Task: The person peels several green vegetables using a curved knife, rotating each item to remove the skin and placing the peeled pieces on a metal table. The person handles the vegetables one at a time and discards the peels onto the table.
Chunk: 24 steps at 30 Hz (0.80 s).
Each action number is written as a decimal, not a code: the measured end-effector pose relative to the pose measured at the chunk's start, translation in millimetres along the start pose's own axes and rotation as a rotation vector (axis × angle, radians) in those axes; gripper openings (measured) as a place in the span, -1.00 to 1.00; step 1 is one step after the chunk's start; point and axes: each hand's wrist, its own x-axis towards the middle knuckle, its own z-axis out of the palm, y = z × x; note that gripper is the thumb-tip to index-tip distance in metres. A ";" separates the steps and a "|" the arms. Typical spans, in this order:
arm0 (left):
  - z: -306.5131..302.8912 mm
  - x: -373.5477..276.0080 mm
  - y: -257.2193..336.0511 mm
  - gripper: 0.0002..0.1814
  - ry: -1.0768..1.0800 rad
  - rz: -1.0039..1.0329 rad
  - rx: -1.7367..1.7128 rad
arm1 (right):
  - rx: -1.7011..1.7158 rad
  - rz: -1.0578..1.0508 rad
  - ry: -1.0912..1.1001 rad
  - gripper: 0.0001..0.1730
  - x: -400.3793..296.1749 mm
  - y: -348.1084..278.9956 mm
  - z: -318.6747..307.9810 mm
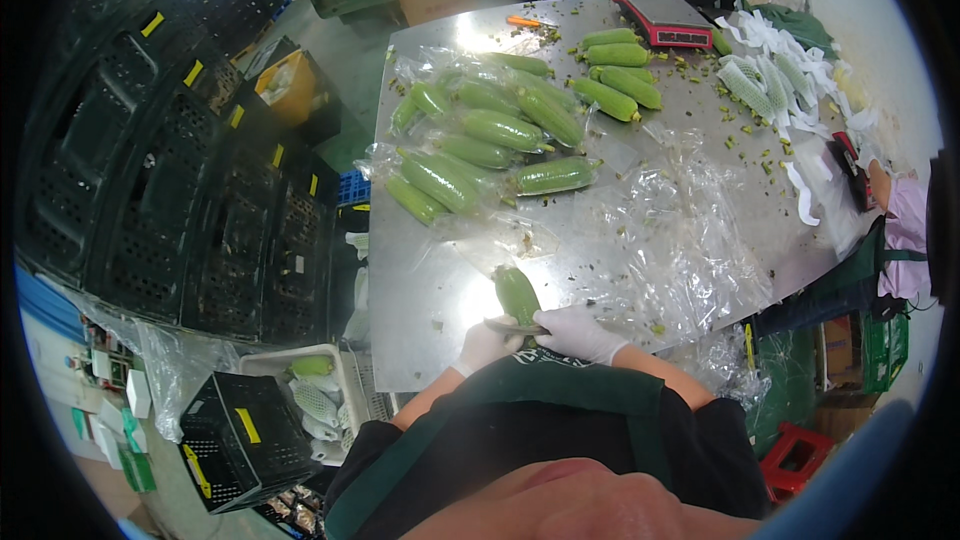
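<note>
My left hand (486, 345), in a white glove, is at the table's near edge with its fingers closed at one end of a dark, curved, narrow item (516, 327); what that item is I cannot tell. Its other end meets the fingers of my right hand (581, 334), gloved too. A green squash (517, 292) points away from me between both hands, its near end hidden by them; which hand bears it is unclear. Bagged green squashes (501, 130) lie piled beyond, at the table's left. Several unbagged squashes (616, 55) lie farther back.
Clear plastic bags (675, 217) cover much of the steel table (405, 300). A red scale (666, 21), an orange-handled knife (523, 21) and foam nets (754, 86) lie towards the back. Black crates (180, 195) stand left, beside a white crate (352, 382). A co-worker's sleeve (904, 240) shows at right.
</note>
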 end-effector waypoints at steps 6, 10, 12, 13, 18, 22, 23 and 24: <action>-6.8 5.0 -4.2 -0.81 -0.020 0.069 -0.089 | -0.113 0.123 0.103 -0.75 -3.8 -1.4 5.3; -16.7 -1.1 5.1 -0.70 -0.038 -0.095 -0.140 | -0.101 0.241 0.173 -0.73 -11.2 -2.9 2.1; -20.5 -4.9 3.9 -0.65 -0.068 -0.184 -0.157 | -0.075 0.291 0.201 -0.73 -13.6 -1.5 3.9; -23.5 -8.3 6.4 -0.63 -0.058 -0.219 -0.159 | -0.062 0.311 0.217 -0.72 -14.5 0.5 6.7; -23.9 -18.1 0.0 -0.67 -0.003 -0.190 -0.210 | -0.029 0.340 0.200 -0.70 -12.5 0.6 6.8; -13.6 -11.7 -13.2 -0.76 0.016 -0.103 -0.323 | 0.047 0.324 0.169 -0.66 -11.1 5.9 3.0; -11.7 -10.1 -15.3 -0.77 0.010 -0.090 -0.370 | 0.067 0.323 0.152 -0.64 -10.4 6.0 1.2; -13.2 -7.6 -12.9 -0.78 -0.014 -0.095 -0.364 | 0.103 0.331 0.150 -0.60 -9.0 5.2 -0.9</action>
